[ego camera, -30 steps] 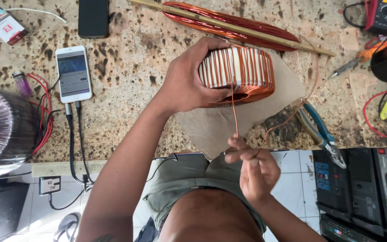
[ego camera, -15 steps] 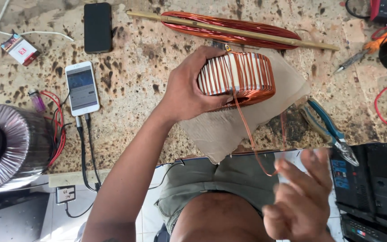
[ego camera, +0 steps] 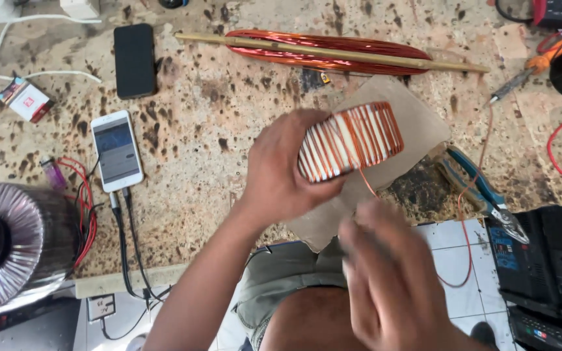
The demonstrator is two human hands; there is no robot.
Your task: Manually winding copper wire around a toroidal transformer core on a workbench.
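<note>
While the left hand [ego camera: 281, 170] gripped the white toroid core partly wrapped in copper-coloured enamelled wire [ego camera: 351, 140], fingers curled tight around its left side and holding it just above the beige sheet of cardboard [ego camera: 406, 144] at the bench edge, the right hand [ego camera: 395, 286] was blurred low in front of the body. Its fingers looked loosely spread; whether they pinched the thin copper wire strand [ego camera: 367, 183] trailing down off the core, I could not tell. Winding judged partway: turns covered the visible face, but white still showed between them, so more turns were left. A long wooden stick loaded with copper wire [ego camera: 333, 51] lay across the speckled stone benchtop [ego camera: 216, 130] beyond the core, wire still on it.

Packages and labels: a small red-and-white rectangular carton [ego camera: 26, 99] lay at far left, near a white cable. A black phone [ego camera: 134, 60] lay face down; a white phone [ego camera: 118, 151], screen lit, lay just below it, plugged in. A finished silver-wrapped toroid transformer [ego camera: 17, 244] sat at lower left. Blue-handled pliers [ego camera: 482, 192] lay right of the cardboard.
</note>
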